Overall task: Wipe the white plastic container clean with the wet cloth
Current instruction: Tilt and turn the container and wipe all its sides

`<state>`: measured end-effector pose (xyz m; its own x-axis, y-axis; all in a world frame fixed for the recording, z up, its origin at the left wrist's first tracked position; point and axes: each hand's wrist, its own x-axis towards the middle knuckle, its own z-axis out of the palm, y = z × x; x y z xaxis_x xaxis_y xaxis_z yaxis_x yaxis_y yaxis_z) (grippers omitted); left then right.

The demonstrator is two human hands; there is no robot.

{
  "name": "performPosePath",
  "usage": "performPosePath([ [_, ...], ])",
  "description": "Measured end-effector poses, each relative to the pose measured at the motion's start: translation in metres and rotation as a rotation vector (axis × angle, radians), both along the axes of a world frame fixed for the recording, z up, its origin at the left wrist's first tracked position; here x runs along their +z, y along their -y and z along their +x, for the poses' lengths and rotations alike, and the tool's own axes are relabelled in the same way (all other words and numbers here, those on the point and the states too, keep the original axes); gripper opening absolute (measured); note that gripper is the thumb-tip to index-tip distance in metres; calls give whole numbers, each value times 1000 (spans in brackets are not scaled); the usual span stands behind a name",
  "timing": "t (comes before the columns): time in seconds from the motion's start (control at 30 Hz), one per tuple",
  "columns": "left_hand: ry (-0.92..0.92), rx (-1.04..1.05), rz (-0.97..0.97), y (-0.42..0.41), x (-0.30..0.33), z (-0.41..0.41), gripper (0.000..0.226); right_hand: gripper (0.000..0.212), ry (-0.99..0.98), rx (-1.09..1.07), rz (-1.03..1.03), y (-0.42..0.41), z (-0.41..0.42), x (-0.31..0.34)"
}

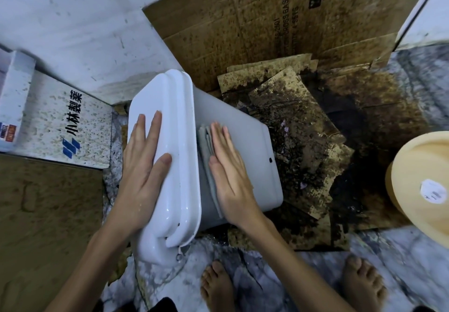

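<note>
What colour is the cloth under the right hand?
Grey cloth, seen best in the head view.

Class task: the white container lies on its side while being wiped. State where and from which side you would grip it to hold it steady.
Probably the white plastic container is best gripped at its protruding lid rim, from the left, where the left hand rests; the right hand and cloth occupy the smooth side.

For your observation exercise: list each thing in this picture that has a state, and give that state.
white plastic container: tipped on its side, lid on
lid: wet, glossy
cloth: folded, pressed flat on container
left hand: flat on lid
right hand: flat on cloth
cardboard: badly stained
</note>
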<state>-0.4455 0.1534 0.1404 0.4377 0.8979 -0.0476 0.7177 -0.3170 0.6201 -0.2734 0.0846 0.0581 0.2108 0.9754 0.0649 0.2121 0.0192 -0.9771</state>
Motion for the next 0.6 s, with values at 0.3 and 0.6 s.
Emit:
performPosePath([
  [0.3,-15,-6,14,-1,-2,-2,63,52,-100,-270,-474,63,57,-119],
  [0.6,-18,1,21,1,0,6,64,50,-115,-241,-300,46,19,-56],
])
